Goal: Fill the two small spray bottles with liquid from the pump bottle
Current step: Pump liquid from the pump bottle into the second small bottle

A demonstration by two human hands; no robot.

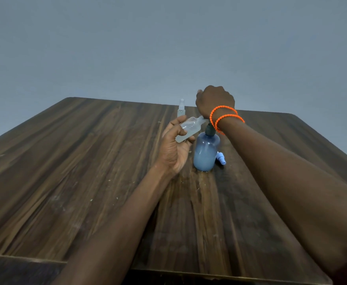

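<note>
While the left hand (173, 146) grips a small clear plastic spray bottle (189, 129) with curled fingers and thumb, that bottle lies tilted, its uncapped neck pointing toward the pump head of the translucent blue plastic pump bottle (206, 152). The neck sits just beside the dark pump collar (210, 130); actual contact cannot be determined.

The pump bottle stands upright on the dark brown wood-grain table (86, 171) and holds pale blue liquid in its lower part. The right hand (214, 101) is positioned above the pump bottle, back toward the camera, fingers bent downward out of sight; whether they press the pump head cannot be determined. Two orange beaded bracelets (223, 118) encircle the right wrist, directly above the pump collar.

A second small clear spray bottle (181, 109), fitted with its cap, stands upright beyond the pump bottle, to its left. A light blue sprayer cap (221, 158) lies on the table, just beside the pump bottle's right side.
</note>
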